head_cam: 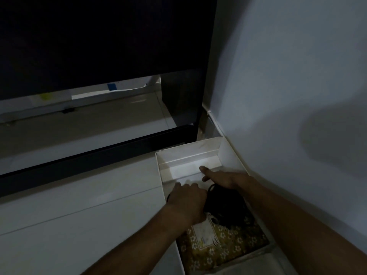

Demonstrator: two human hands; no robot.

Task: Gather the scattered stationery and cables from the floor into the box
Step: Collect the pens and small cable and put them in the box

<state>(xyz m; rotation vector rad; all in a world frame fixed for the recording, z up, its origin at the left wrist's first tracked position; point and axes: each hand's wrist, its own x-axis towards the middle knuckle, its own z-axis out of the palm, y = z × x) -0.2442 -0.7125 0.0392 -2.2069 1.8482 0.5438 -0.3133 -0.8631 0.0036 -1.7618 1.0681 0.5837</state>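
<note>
Presently both hands (188, 199) (224, 180) press black cables (224, 205) into the box (190, 153); fingers' closure indeterminate; visible floor (89, 215) bare, task near complete.

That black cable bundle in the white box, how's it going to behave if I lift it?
The black cable bundle looks loosely coiled, so it would probably sag and uncoil. A loop already strays past the left hand, so it may snag on the white box.

A pale tiled floor (69, 225) is seen at near left. A dark furniture panel (99, 36) fills the far left, with a black base rail (95, 155) below. A plain wall (288, 76) stands at right.
</note>
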